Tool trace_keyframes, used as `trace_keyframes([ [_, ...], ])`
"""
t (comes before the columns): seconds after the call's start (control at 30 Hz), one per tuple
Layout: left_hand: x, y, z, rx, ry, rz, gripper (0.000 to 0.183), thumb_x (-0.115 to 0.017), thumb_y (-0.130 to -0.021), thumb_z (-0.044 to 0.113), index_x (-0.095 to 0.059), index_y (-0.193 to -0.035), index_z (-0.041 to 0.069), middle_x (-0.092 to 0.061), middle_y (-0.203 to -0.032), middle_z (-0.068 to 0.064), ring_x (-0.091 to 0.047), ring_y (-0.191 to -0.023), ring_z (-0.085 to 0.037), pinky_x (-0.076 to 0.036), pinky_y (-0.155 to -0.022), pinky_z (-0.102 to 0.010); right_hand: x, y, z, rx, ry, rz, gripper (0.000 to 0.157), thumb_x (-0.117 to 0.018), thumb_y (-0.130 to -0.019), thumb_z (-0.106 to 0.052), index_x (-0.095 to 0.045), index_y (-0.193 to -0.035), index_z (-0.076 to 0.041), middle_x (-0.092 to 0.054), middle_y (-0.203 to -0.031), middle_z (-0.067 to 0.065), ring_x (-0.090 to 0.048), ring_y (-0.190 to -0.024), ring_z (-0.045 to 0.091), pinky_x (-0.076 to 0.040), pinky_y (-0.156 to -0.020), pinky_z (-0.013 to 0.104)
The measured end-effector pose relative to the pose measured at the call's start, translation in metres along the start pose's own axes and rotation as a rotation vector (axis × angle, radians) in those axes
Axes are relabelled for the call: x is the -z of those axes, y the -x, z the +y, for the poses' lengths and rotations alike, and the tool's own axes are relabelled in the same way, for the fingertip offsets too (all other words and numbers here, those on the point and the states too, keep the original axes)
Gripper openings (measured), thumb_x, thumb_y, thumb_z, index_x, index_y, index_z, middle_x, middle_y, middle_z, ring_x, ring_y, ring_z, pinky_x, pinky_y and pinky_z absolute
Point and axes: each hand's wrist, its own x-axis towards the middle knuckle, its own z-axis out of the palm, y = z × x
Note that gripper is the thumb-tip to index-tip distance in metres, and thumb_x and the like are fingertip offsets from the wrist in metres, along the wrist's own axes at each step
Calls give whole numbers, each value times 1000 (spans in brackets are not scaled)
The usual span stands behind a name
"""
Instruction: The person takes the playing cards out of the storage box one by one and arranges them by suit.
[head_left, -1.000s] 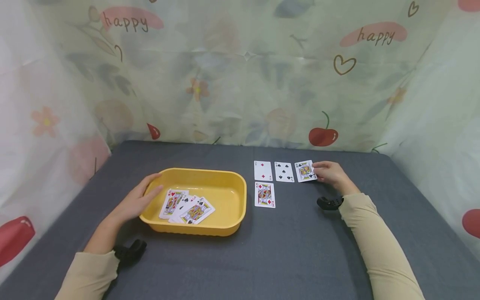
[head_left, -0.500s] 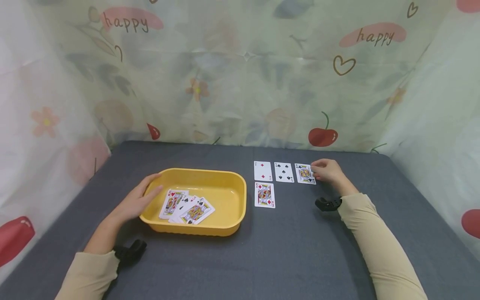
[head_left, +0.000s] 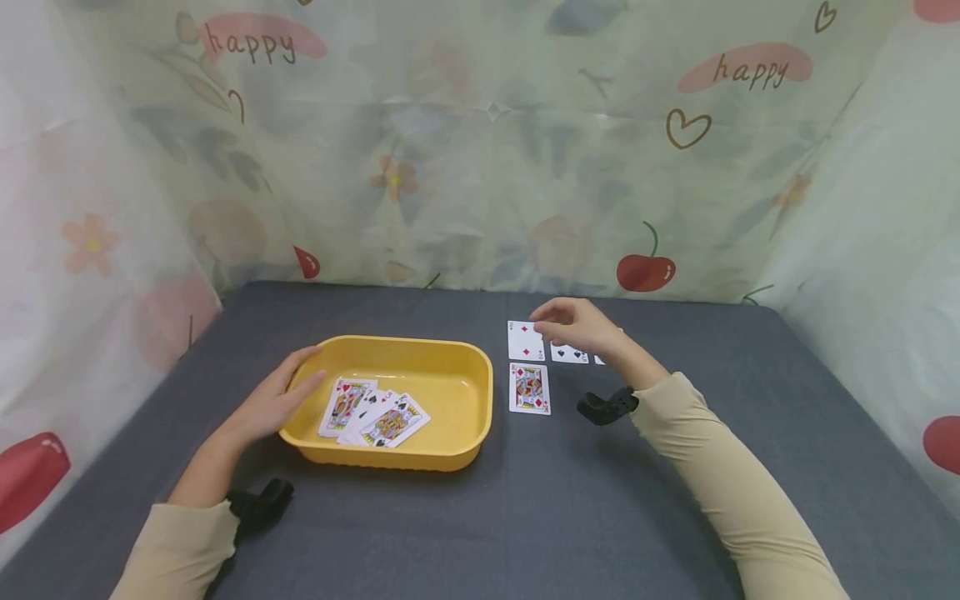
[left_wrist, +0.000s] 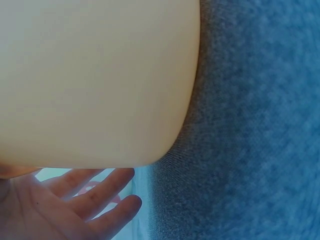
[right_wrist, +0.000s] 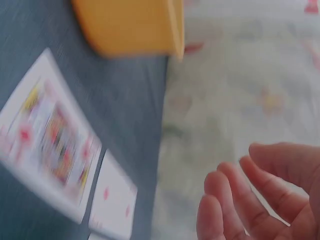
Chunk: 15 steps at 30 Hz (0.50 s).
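Observation:
My left hand (head_left: pixel 276 400) rests at the left end of a yellow tray (head_left: pixel 480 417), thumb over the rim. In the left wrist view its fingers (left_wrist: pixel 97 195) extend loosely outside the tray wall. My right hand (head_left: pixel 581 327) hovers over the upper row of playing cards, holding nothing, fingers slightly bent. Under its fingertips lies the two of diamonds (head_left: pixel 522 343). The hand partly covers a spade number card (head_left: pixel 572 356) and almost wholly a face card (head_left: pixel 598 361). A diamond face card (head_left: pixel 529 388) lies below the two, also seen in the right wrist view.
Inside the tray, several cards overlap, among them a heart face card (head_left: pixel 348 404) and a face card with a black suit (head_left: pixel 393 423). The table has a dark grey cloth (head_left: pixel 525 517). Printed curtains (head_left: pixel 465 208) stand behind and on both sides.
My right hand straightened the rightmost card in the upper row, let it go and moved left over the row to the two of diamonds. The left hand and tray stay put.

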Motion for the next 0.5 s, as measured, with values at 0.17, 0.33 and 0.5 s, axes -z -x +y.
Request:
trace_keyframes([
  [0.17, 0, 0, 0, -1, -1, -1, 65, -39, -99, 43, -19, -147, 4, -23, -149, -27, -32, -128, -40, -32, -100, -54, -17, -6, -31, 80, -18, -106, 31, -59, -91, -23, -59, -118, -8, -63, -114, 13, -62, -101, 28, -51, -88, 40],
  [0.33, 0, -1, -2, -14, 3, 5, 65, -39, -98, 43, -20, -147, 3, -23, -149, -27, -31, -130, -40, -32, -100, -54, -37, -16, -53, 148, -62, -195, 28, -59, -91, -20, -59, -117, -8, -63, -118, 14, -62, -104, 29, -52, -86, 36],
  [0.5, 0, -1, -4, -25, 9, 10, 65, -39, -98, 43, -21, -146, 3, -23, -149, -27, -30, -132, -40, -30, -101, -54, -58, -26, -69, 216, -76, -254, 28, -62, -89, -16, -61, -115, -5, -64, -115, 14, -63, -101, 26, -52, -85, 32],
])
